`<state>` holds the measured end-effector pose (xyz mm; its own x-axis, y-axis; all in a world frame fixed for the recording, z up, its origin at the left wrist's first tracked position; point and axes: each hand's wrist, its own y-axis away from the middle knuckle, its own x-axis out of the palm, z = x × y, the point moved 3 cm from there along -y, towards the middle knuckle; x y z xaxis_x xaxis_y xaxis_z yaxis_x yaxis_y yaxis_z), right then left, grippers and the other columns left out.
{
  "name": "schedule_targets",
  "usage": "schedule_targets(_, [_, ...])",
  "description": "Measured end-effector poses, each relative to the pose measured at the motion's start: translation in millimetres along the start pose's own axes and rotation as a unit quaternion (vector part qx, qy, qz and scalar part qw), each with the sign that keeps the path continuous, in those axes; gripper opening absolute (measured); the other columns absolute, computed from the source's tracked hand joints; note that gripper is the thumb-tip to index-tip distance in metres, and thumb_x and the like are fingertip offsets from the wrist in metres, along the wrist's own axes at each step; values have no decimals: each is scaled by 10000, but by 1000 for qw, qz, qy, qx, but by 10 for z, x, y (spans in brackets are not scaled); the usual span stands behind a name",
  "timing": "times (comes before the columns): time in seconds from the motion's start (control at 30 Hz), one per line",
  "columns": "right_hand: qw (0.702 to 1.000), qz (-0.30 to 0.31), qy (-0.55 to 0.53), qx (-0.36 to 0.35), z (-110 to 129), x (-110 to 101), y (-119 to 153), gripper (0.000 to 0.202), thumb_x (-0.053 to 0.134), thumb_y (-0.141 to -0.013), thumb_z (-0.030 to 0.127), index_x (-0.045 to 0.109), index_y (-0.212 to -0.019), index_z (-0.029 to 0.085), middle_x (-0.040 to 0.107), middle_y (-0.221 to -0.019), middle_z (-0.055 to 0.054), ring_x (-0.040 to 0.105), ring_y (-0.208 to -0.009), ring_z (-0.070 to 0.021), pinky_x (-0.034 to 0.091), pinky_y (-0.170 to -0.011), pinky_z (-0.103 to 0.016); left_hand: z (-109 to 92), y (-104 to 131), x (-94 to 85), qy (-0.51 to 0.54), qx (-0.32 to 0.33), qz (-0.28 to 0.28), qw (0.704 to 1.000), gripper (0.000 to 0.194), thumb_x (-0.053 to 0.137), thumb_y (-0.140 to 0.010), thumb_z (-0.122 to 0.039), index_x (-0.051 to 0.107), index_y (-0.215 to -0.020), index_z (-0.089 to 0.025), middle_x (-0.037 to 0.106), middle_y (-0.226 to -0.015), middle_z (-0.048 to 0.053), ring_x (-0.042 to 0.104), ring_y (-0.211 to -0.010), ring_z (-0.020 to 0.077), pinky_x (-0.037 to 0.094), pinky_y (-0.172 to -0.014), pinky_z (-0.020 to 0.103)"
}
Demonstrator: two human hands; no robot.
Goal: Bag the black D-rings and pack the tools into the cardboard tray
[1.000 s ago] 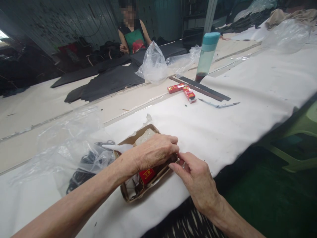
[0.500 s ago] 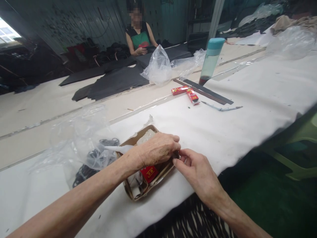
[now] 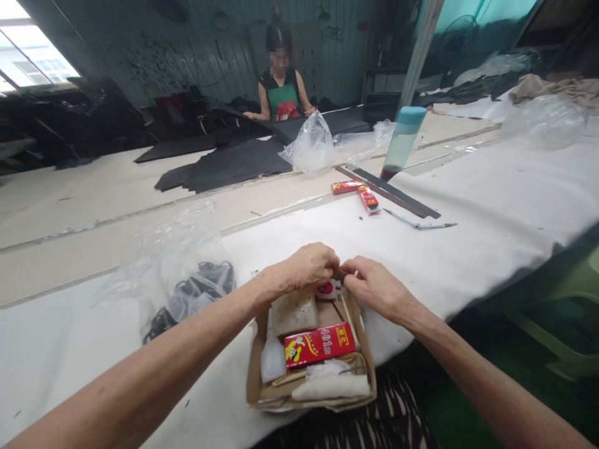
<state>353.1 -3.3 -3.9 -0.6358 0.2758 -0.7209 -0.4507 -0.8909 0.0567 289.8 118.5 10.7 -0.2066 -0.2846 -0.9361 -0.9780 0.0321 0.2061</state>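
A small cardboard box stands near the front edge of the white-covered table. My left hand reaches across its far side, fingers pinched at the far rim. Close beside it, my right hand pinches the far right corner with thumb and fingers; the fingertips of both hands are partly hidden. Inside the box lie a red and yellow packet, a yellowish block, a translucent plastic bottle and a white rolled piece. A small white item with a red mark sits beneath my left hand.
Left of the box is a clear plastic bag with black cords. Farther off lie two red packets, dark strips, thin pointed tweezers and a teal-lidded bottle. A person is across the table behind black sheets.
The box has turned, with its open top and contents now facing me more squarely. My hands have stayed close together at its far rim. The person opposite has moved their hands apart.
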Motion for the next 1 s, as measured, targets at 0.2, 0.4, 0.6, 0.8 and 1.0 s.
schedule_targets(0.2, [999, -6, -25, 35, 8, 42, 59, 223, 473, -745, 252, 645, -862, 173, 602, -826, -34, 533, -710, -160, 393, -660, -280, -4, 58, 47, 47, -4, -34, 998, 318, 476, -700, -61, 711, -901, -130, 690, -813, 50, 581, -700, 130, 446, -663, 213])
schedule_targets(0.4, [998, -36, -37, 37, -52, 100, 21, 263, 458, -711, 184, 662, -877, 172, 638, -823, -34, 557, -710, -159, 413, -667, -279, 16, 70, 80, 56, -7, -49, 997, 325, 475, -680, -58, 716, -885, -133, 674, -783, 44, 569, -679, 128, 441, -641, 209])
schedule_targets(0.6, [996, -55, -52, 37, -95, 156, -15, 242, 449, -724, 203, 670, -818, 168, 654, -800, -46, 570, -739, -178, 419, -654, -281, 9, 88, 76, 62, -11, -51, 997, 304, 476, -692, -73, 715, -866, -142, 668, -763, 34, 557, -681, 127, 438, -649, 213])
schedule_targets(0.8, [997, -54, -27, 44, -124, 179, -34, 214, 470, -749, 225, 673, -795, 175, 657, -789, -44, 569, -725, -175, 413, -649, -279, 5, 87, 75, 84, -15, -45, 995, 292, 474, -684, -75, 714, -841, -132, 665, -738, 35, 544, -647, 119, 424, -611, 201])
schedule_targets(1.0, [997, -66, -10, 41, -108, 179, -29, 213, 466, -758, 212, 671, -807, 175, 651, -810, -45, 564, -735, -173, 401, -642, -279, 13, 76, 83, 104, -21, -43, 993, 293, 474, -670, -71, 714, -828, -129, 667, -733, 38, 544, -643, 121, 426, -611, 205])
